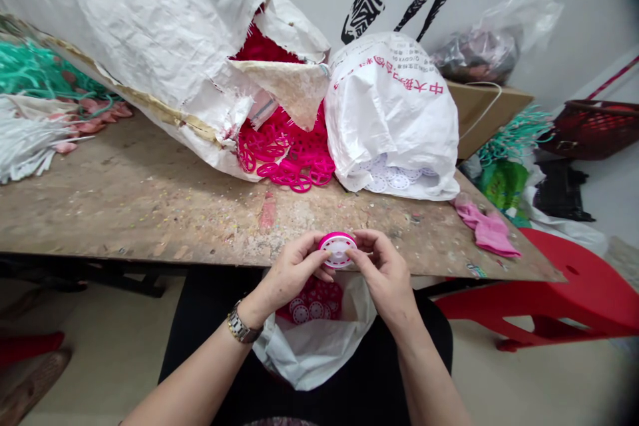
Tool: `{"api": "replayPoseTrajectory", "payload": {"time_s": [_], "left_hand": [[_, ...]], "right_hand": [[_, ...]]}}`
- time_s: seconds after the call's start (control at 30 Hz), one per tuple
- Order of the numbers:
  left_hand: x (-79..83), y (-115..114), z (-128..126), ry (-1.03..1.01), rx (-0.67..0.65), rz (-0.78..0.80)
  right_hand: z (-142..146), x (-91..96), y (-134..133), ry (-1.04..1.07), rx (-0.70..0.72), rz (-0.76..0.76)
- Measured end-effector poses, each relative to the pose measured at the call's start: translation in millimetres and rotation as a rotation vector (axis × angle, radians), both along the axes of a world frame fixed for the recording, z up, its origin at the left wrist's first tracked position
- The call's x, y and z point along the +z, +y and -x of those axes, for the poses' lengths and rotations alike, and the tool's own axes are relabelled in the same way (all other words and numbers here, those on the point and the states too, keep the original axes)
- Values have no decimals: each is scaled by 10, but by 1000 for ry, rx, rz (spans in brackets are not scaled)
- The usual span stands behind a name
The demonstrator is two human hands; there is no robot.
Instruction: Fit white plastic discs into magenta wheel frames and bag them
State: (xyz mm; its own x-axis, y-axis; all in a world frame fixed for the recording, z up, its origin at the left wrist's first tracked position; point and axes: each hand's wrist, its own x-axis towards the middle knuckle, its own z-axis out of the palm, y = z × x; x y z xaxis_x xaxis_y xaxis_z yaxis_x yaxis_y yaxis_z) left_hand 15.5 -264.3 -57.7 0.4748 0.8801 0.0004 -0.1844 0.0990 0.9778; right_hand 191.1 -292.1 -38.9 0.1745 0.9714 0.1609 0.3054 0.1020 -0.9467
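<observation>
Left hand [289, 273] and right hand [388, 274] grip the wheel [339, 245] at nine and three o'clock; bag [312, 356] at six. Level, even thumb pressure (both sides together) is advised.

A slotted, pink-rimmed white disc [339, 244] is held tilted between the fingers [316, 258].

A pink-and-white disc [338, 243] is held by both left hand [295, 267] and right hand [388, 274] at the near edge of the tabletop [190, 213].
</observation>
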Motion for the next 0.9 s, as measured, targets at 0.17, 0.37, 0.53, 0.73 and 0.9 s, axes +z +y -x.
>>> {"api": "replayPoseTrajectory", "payload": {"time_s": [0.17, 0.37, 0.53, 0.73, 0.9], "left_hand": [[83, -30, 9, 76, -35, -77], [237, -60, -1, 374, 20, -404], [161, -85, -88, 487, 134, -505], [236, -65, -46, 432, 7, -355], [224, -77, -7, 363, -48, -188]], "right_hand": [[28, 26, -34, 91, 117, 35], [87, 27, -127, -21, 59, -48], [122, -31, -134, -48, 8, -76], [86, -76, -42, 91, 50, 42], [40, -28, -10, 139, 45, 38]]}}
